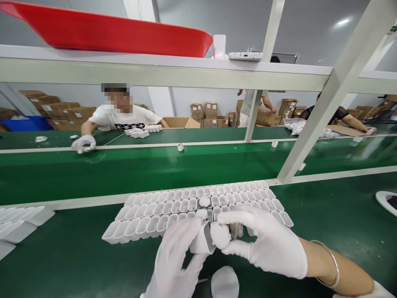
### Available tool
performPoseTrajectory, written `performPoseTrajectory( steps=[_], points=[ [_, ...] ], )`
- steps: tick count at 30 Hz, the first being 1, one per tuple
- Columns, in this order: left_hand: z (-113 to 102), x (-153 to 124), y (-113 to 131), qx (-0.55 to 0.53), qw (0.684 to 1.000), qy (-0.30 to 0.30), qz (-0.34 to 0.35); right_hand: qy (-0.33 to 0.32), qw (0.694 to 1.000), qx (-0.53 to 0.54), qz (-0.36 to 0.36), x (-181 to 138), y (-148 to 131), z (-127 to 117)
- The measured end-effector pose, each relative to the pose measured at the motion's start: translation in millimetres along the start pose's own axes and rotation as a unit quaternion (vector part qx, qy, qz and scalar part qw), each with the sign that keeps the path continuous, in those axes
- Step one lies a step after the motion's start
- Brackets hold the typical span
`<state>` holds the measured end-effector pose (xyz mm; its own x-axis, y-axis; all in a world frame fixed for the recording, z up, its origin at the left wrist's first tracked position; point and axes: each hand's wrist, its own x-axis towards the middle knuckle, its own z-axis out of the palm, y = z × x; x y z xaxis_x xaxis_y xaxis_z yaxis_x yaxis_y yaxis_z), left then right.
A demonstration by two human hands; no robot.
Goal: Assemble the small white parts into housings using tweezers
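Observation:
My left hand, in a white glove, is closed around a small white plastic housing, tilted on its side. My right hand, gloved too, pinches a round white part against the housing's mouth; whether it sits inside I cannot tell. Just beyond both hands stand rows of open white plastic housings, some partly hidden by my right hand. A round white part rests on top of these rows. Below my hands lies a translucent white disc-like piece on the green work surface.
More white housings stand at the left. A green conveyor belt runs behind, carrying single housings. A slanted metal post and a shelf with a red tray frame the view. Across the belt a co-worker's gloved hand touches the bench.

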<state>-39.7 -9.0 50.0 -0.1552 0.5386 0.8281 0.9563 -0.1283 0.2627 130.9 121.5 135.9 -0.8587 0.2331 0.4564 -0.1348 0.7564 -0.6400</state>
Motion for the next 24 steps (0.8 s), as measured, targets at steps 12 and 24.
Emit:
performPoseTrajectory(
  steps=[12,24],
  points=[
    [0.9,-20.3,-10.5,-0.015,0.999,-0.041,-0.008,-0.007,0.995,-0.093,-0.036,-8.8,1.6,8.6],
    [1.7,-15.0,9.3,-0.130,0.969,-0.065,-0.201,-0.110,0.974,0.101,0.173,10.2,7.1,-1.9]
  ],
)
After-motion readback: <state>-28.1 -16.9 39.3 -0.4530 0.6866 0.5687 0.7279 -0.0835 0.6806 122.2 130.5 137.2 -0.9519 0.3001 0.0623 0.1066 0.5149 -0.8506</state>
